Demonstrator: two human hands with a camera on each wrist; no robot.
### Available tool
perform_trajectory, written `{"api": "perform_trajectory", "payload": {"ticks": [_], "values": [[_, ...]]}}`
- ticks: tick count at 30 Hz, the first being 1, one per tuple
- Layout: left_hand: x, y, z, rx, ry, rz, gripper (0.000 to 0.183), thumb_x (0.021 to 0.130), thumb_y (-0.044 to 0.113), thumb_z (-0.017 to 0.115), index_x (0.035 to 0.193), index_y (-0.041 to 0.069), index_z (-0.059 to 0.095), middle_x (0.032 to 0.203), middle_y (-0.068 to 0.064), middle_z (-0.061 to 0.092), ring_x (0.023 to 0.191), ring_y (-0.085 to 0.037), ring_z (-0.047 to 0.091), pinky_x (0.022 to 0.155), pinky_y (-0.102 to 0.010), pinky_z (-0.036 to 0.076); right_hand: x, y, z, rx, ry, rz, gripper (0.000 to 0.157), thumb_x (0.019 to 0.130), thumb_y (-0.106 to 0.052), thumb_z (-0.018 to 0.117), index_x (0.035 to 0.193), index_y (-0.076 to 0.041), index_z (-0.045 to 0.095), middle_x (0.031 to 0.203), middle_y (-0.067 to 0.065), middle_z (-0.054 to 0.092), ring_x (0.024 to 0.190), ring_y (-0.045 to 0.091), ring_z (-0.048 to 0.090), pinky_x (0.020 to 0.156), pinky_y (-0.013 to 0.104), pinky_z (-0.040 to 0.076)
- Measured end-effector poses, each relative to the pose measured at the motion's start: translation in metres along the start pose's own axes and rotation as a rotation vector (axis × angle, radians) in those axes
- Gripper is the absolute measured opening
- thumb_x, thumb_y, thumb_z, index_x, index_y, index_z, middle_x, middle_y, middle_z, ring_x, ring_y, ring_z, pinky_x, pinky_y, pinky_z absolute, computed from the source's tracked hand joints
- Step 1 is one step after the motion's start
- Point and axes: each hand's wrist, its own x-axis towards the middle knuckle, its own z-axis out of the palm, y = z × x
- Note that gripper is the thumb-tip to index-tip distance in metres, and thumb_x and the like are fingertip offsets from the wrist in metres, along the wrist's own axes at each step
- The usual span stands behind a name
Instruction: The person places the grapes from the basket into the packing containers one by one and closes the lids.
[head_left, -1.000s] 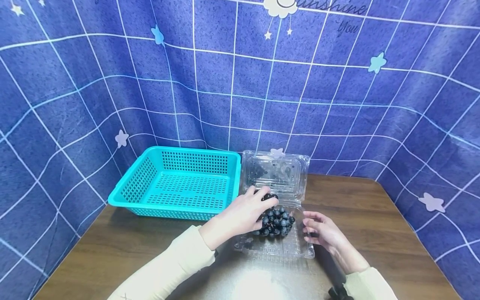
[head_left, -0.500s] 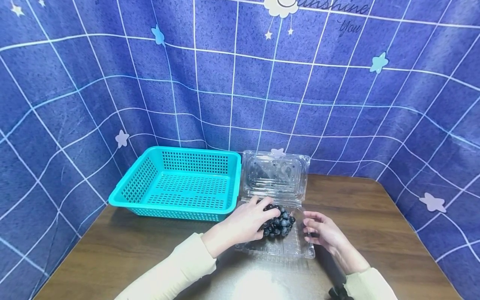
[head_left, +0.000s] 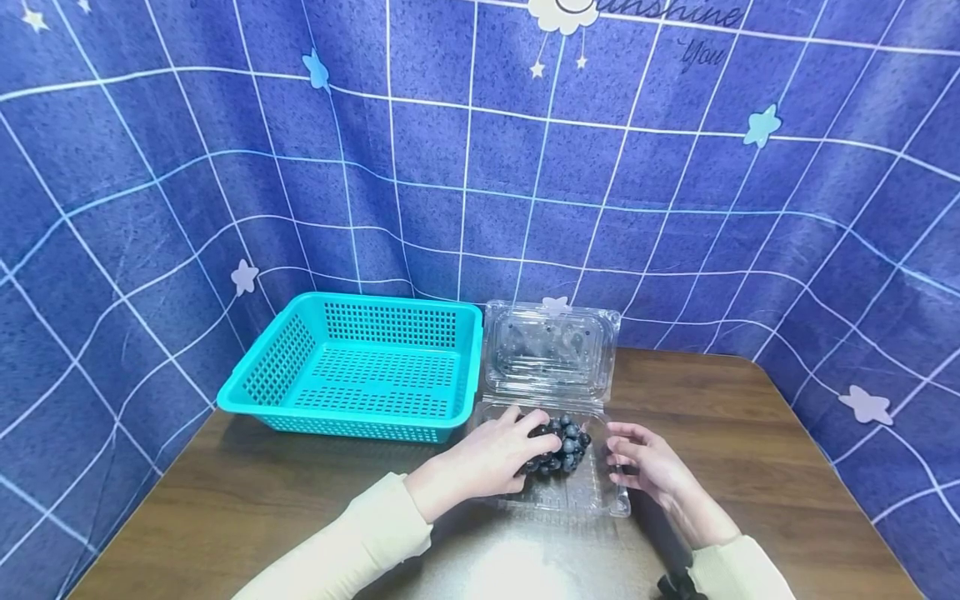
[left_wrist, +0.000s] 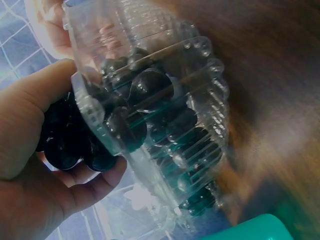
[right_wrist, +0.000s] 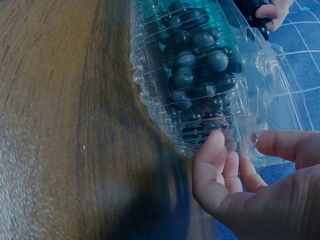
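Note:
My left hand curls its fingers round some dark grapes, at the rim of a clear plastic clamshell box. More black grapes lie in the box, in a heap that shows through its ribbed wall in both wrist views. The left hand covers the left part of the heap in the head view. At the box's right side, my right hand touches the outer wall and rim with loosely bent fingers. The hinged lid stands up behind the box.
A turquoise plastic basket with slotted walls sits left of the box, with nothing in it. All of this rests on a brown wooden table. A blue checked curtain hangs close behind and on both sides.
My left hand has moved down and towards me with the grapes, from near the lid hinge onto the left of the heap. The right hand and box have stayed in place.

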Motion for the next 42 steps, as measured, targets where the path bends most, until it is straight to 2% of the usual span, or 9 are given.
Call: {"api": "perform_trajectory", "payload": {"ticks": [5, 15, 22, 29, 36, 42], "values": [[-0.001, -0.001, 0.004, 0.018, -0.005, 0.039, 0.062, 0.07, 0.029, 0.08, 0.124, 0.031, 0.049, 0.135, -0.002, 0.041, 0.102, -0.024, 0.052, 0.045, -0.018, 0.041, 0.0, 0.0, 0.0, 0.003, 0.0, -0.001, 0.042, 0.094, -0.01, 0.052, 0.131, 0.004, 0.037, 0.096, 0.0, 0.055, 0.082, 0.015, 0.057, 0.072, 0.032, 0.053], [0.001, -0.002, 0.011, 0.061, -0.016, 0.129, 0.061, 0.07, 0.031, 0.08, 0.123, 0.032, 0.05, 0.132, -0.002, 0.043, 0.101, -0.022, 0.052, 0.06, -0.024, 0.05, 0.0, -0.001, 0.0, -0.007, -0.003, 0.006, 0.045, 0.094, -0.011, 0.051, 0.133, 0.004, 0.035, 0.096, -0.001, 0.055, 0.083, 0.016, 0.056, 0.073, 0.033, 0.053], [0.003, -0.003, 0.015, 0.086, -0.001, 0.183, 0.061, 0.07, 0.028, 0.08, 0.123, 0.032, 0.051, 0.131, 0.0, 0.045, 0.104, -0.022, 0.052, 0.058, -0.024, 0.051, 0.0, -0.002, 0.001, -0.014, 0.002, 0.012, 0.046, 0.094, -0.011, 0.052, 0.134, 0.004, 0.034, 0.097, 0.0, 0.056, 0.084, 0.016, 0.057, 0.073, 0.033, 0.053], [0.003, -0.003, 0.015, 0.132, -0.035, 0.229, 0.061, 0.072, 0.028, 0.079, 0.125, 0.033, 0.05, 0.133, 0.001, 0.044, 0.109, -0.025, 0.052, 0.06, -0.024, 0.052, 0.0, -0.001, 0.0, -0.015, 0.0, 0.006, 0.045, 0.094, -0.011, 0.052, 0.133, 0.004, 0.036, 0.096, 0.0, 0.056, 0.084, 0.016, 0.057, 0.073, 0.033, 0.053], [0.003, -0.003, 0.019, 0.225, -0.004, 0.306, 0.052, 0.075, 0.023, 0.075, 0.121, 0.036, 0.051, 0.133, 0.003, 0.045, 0.104, -0.019, 0.05, 0.058, -0.025, 0.05, 0.0, -0.001, 0.001, -0.011, 0.006, 0.01, 0.045, 0.094, -0.011, 0.052, 0.133, 0.004, 0.035, 0.095, -0.001, 0.056, 0.083, 0.015, 0.057, 0.073, 0.033, 0.053], [0.003, -0.004, 0.016, 0.257, -0.037, 0.365, 0.057, 0.075, 0.029, 0.077, 0.124, 0.039, 0.05, 0.133, 0.006, 0.045, 0.106, -0.015, 0.047, 0.056, -0.02, 0.047, -0.001, -0.001, 0.001, -0.008, 0.006, 0.011, 0.047, 0.093, -0.01, 0.053, 0.134, 0.005, 0.035, 0.095, -0.001, 0.056, 0.081, 0.014, 0.057, 0.072, 0.033, 0.053]]}}
